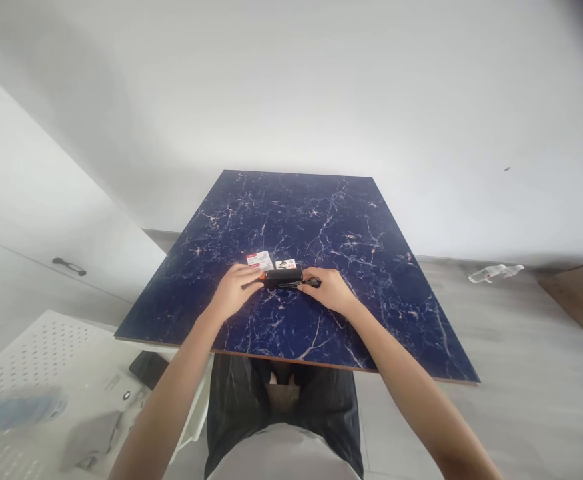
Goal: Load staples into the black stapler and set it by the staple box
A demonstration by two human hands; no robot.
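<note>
On the blue marbled table (291,220) lies a dark elongated item (284,275) with a bit of orange at its left end. My left hand (235,288) closes its fingers on that left end. At the other end, the fingers of my right hand (327,287) are closed around it and a small black part (312,282). Just behind the dark item are a red and white card or packet (259,261) and a smaller white one with a dark picture (286,265). Fine details between my fingers are too small to tell.
To the left stands a white perforated surface (51,340) bearing a dark flat object (148,369) and a clear bottle (16,408). On the floor at right are a crumpled plastic bottle (496,273) and a cardboard box (581,293). A wall rises behind the table.
</note>
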